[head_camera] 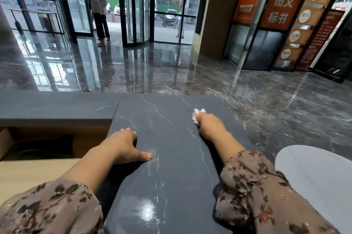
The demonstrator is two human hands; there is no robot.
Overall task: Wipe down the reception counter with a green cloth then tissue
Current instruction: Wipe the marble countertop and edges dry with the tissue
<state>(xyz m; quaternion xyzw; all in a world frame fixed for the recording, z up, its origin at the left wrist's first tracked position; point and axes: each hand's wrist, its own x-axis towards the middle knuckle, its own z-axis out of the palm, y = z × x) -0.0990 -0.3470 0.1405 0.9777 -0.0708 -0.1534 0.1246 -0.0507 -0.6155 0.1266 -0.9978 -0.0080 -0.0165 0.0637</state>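
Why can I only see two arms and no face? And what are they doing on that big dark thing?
The camera sits on the person's head and looks forward and down, so this one picture shows what they see: their own arms in flowery sleeves. The big dark thing is a stone reception counter. The right hand holds a scrunched white tissue against the counter top, as if for wiping. The left hand just rests on the counter and holds nothing. No green cloth shows here. Past the counter are a shiny lobby floor and glass doors, where two people stand.
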